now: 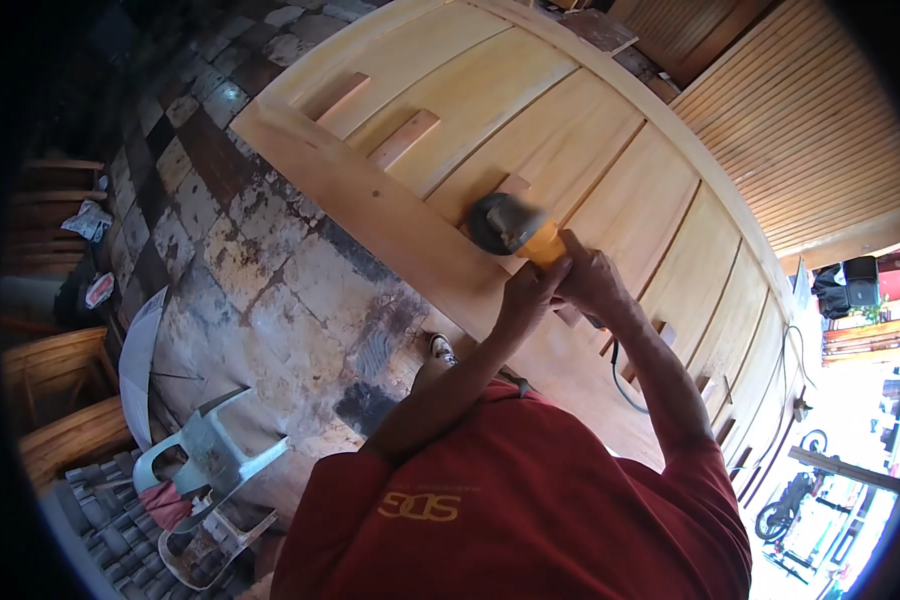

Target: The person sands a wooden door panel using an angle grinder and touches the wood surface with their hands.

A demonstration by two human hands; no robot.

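My left hand (530, 300) and my right hand (594, 284) are closed together round the rear body of a yellow angle grinder (542, 244). The grinder's round dark disc head (492, 222) points away from me, over the lower edge of a large pale wooden panel (610, 150). It looks slightly blurred, and I cannot tell whether the disc touches the wood. Beside the head is a small wooden block (514, 184) on the panel. A dark cord (622, 385) curves down behind my right wrist.
More wooden blocks (406, 138) stick up along the panel's border. A slatted wooden panel (810, 110) stands at the upper right. A broken pale plastic chair (210, 445) lies at lower left on the stained tile floor (260, 265). Wooden furniture (65, 375) lines the left side.
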